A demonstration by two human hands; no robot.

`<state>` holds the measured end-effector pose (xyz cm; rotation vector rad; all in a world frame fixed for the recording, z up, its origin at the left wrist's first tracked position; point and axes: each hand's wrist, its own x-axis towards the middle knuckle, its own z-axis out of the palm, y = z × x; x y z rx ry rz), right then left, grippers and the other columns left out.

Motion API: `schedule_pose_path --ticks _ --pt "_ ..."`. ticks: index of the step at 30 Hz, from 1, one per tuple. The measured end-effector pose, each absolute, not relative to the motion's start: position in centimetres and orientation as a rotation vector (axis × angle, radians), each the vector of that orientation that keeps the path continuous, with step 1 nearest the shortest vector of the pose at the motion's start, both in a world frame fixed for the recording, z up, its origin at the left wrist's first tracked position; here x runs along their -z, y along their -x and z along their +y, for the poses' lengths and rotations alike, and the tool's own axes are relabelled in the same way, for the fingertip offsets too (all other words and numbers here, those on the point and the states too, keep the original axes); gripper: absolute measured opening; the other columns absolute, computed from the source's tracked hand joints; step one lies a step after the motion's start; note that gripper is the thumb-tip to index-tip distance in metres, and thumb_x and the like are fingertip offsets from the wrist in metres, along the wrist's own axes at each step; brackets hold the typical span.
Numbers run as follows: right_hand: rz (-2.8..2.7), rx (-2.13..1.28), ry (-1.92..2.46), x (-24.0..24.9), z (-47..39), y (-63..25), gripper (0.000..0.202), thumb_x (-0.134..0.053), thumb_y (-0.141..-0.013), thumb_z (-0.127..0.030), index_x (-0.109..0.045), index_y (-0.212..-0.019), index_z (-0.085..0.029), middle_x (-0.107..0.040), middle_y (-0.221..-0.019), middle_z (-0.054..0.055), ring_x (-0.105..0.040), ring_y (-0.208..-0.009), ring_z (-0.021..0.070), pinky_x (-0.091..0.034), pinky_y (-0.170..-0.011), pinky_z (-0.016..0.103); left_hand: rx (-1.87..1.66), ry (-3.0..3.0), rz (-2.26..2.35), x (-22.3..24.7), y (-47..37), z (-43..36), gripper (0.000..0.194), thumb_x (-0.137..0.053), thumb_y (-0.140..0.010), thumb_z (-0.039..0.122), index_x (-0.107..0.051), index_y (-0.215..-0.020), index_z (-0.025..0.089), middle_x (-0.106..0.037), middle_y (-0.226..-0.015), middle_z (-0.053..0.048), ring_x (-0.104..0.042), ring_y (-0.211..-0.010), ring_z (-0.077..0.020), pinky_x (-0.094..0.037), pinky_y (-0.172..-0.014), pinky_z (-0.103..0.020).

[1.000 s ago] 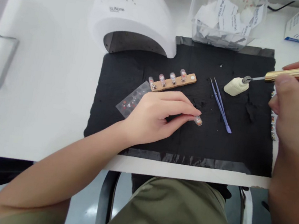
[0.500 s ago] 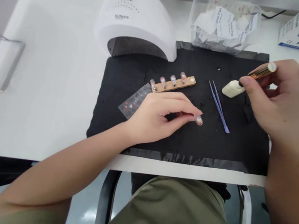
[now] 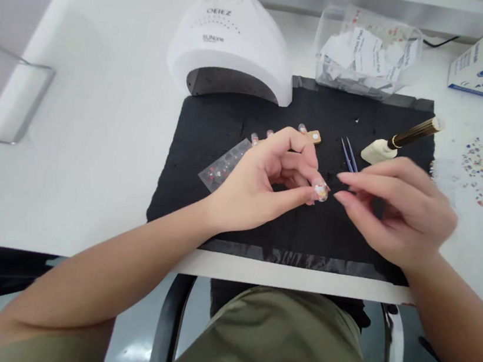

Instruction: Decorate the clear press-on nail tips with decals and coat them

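Left hand (image 3: 262, 187) pinches a decorated nail tip (image 3: 321, 190); right hand (image 3: 401, 214) beside it

A white table (image 3: 101, 97) carries a black mat (image 3: 213, 124), over which both hands are raised. At the mat's far left edge sits a domed white lamp (image 3: 238, 38), printed with what looks like "OEIEZ" and, lower down, "SUNone".

To the far right, a white box (image 3: 482, 73) with a blue base band reads "Alcohol Pads". A clear plastic tub (image 3: 360, 88) at the mat's back edge holds white sachets (image 3: 367, 52), some marked "Alcohol Pad".

The left thumb and a finger are closed on the clear nail tip, which is held above the middle of the mat; the hand's other fingers curl loosely. The right thumb and forefinger point at it, near but apart, with a narrow gap between their tips.

Beyond the right hand is a cream bottle (image 3: 379, 152), its dark gold cap (image 3: 417, 133) on. A clear sticker sheet (image 3: 220, 169) lies partly under the left hand, as does a tan strip (image 3: 313, 137) bearing more nail tips (image 3: 255, 138). Purple tweezers (image 3: 349, 155) show behind the right fingertips. Smallest are the coloured gems (image 3: 481, 165) scattered at right.
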<state>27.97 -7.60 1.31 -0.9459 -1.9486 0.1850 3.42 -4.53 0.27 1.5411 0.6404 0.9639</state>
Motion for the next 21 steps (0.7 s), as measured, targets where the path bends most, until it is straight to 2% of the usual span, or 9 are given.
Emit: schedule_pose_path --ticks 2,6,16,21 --pt "-1.980 -0.335 0.894 -1.12 -7.81 -27.44 0.027 -0.085 -0.097 -0.017 -0.087 -0.118 -0.033 -0.083 -0.099 0.000 -0.064 -0.063 0.0101 -0.056 -0.055 0.029 -0.913 -1.561 0.625 -0.16 -3.33 -4.56 0.029 -0.080 -0.106 0.019 -0.054 -0.113 0.026 -0.088 -0.103 0.002 -0.088 -0.085 -0.0147 -0.075 -0.079 -0.027" --pt "-2.026 -0.420 0.879 -0.72 -7.68 -27.36 0.025 -0.084 -0.101 -0.020 -0.088 -0.120 -0.036 -0.083 -0.098 0.001 -0.069 -0.070 0.0124 -0.058 -0.057 0.029 -0.860 -1.599 0.631 0.06 -3.21 -4.57 0.031 -0.081 -0.108 0.029 -0.050 -0.116 0.028 -0.088 -0.103 0.002 -0.088 -0.084 -0.0160 -0.076 -0.076 -0.028" --pt "-2.035 -0.486 0.897 -0.62 -7.53 -27.86 0.021 -0.085 -0.099 -0.022 -0.089 -0.117 -0.032 -0.082 -0.100 0.002 -0.068 -0.070 0.0114 -0.058 -0.058 0.029 -0.834 -1.569 0.614 0.25 -3.18 -4.41 0.032 -0.079 -0.107 0.020 -0.049 -0.117 0.028 -0.090 -0.106 0.001 -0.090 -0.086 -0.0170 -0.077 -0.078 -0.029" --pt "-2.067 -0.456 0.874 -0.50 -7.41 -28.19 0.022 -0.087 -0.099 -0.024 -0.089 -0.118 -0.036 -0.084 -0.103 0.001 -0.072 -0.074 0.0128 -0.062 -0.060 0.029 -0.803 -1.489 0.595 0.20 -3.03 -4.27 0.035 -0.081 -0.104 0.020 -0.050 -0.117 0.027 -0.090 -0.107 0.001 -0.090 -0.089 -0.0177 -0.078 -0.079 -0.029"
